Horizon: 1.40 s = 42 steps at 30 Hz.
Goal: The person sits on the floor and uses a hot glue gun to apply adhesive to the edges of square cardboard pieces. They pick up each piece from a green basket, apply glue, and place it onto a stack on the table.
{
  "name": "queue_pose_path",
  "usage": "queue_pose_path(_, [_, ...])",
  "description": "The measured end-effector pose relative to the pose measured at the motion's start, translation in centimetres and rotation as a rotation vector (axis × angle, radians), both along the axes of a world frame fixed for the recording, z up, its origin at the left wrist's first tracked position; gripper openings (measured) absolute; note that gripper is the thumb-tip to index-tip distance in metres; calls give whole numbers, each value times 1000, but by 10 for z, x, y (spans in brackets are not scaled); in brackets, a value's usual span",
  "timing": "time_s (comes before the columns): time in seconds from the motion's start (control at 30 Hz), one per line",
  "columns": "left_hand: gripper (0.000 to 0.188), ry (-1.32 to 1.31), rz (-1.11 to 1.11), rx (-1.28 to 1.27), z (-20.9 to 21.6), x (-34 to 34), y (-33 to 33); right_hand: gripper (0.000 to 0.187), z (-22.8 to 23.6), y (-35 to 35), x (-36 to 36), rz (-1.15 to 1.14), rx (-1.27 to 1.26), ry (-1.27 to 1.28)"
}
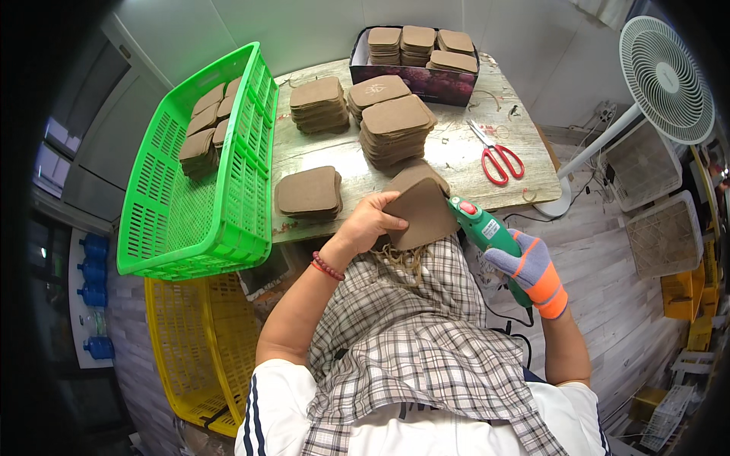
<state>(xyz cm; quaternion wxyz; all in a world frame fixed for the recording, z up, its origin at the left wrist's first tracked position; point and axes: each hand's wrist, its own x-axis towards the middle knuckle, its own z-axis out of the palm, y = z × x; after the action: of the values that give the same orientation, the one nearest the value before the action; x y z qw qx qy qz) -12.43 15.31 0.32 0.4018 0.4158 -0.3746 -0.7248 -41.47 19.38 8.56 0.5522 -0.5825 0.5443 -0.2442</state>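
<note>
My bare left hand (368,222), a beaded bracelet at its wrist, pinches a flat brown sheet with rounded corners (422,215) between thumb and fingers. The sheet is held tilted above my lap, at the table's near edge. In a grey and orange glove, my right hand (532,270) is wrapped round a green corded power tool (480,228) with a red button. The tool's tip meets or lies very close to the sheet's right edge; I cannot tell which. Behind the sheet stand a tall stack of similar brown sheets (397,140) and a lower stack (308,194) to the left.
Red-handled scissors (502,161) lie on the worn wooden table (456,178). A patterned box (414,86) and a green crate (255,182) hold more stacks. Below the crate is a yellow crate (186,342). A white fan (661,80) stands at right; thread scraps (407,262) lie on my checked apron.
</note>
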Motion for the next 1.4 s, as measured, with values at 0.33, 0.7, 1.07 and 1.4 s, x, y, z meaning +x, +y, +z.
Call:
queue_pose_path(0.33, [31, -333, -1, -293, 14, 19, 3, 30, -4, -7, 3, 68, 52, -69])
queue_pose_path(0.7, [20, -143, 301, -286, 21, 36, 1, 27, -8, -2, 5, 143, 105, -42])
queue_pose_path(1.07, [19, -190, 58, -294, 15, 19, 7, 24, -11, 1, 17, 158, 169, -73])
queue_pose_path(1.4, [37, -227, -32, -316, 17, 2, 9, 31, -10, -10, 34, 154, 50, -124])
